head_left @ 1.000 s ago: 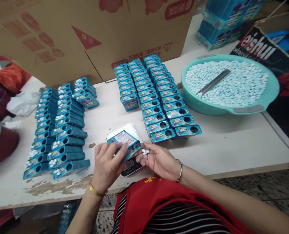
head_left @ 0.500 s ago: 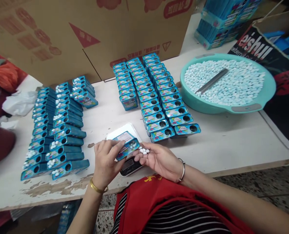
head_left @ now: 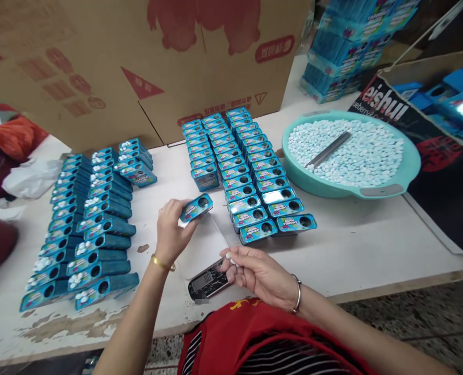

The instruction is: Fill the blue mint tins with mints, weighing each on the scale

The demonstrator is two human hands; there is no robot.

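Observation:
My left hand [head_left: 173, 229] holds a blue tin [head_left: 197, 207] upright by its sides, its round top opening showing, over the white plate of a small scale [head_left: 206, 281]. In my right hand [head_left: 257, 271], beside the scale's dark display, a few white candies [head_left: 230, 258] lie at the curled fingertips. Rows of blue tins [head_left: 258, 230] with round openings stand just beyond my hands. To the left, more tins [head_left: 106, 285] stand in rows, many with small white candies on top.
A teal basin [head_left: 317, 186] full of pale candies, with a metal strip [head_left: 329, 148] on them, sits at the right. A large cardboard box [head_left: 216, 67] stands behind the tins. Stacked blue packs [head_left: 333, 57] and a black printed box [head_left: 430, 156] are at the back right.
My left hand has moved the tin up and away from my right hand, uncovering the scale's display. My right fingers have curled in around the candies. The view has shifted.

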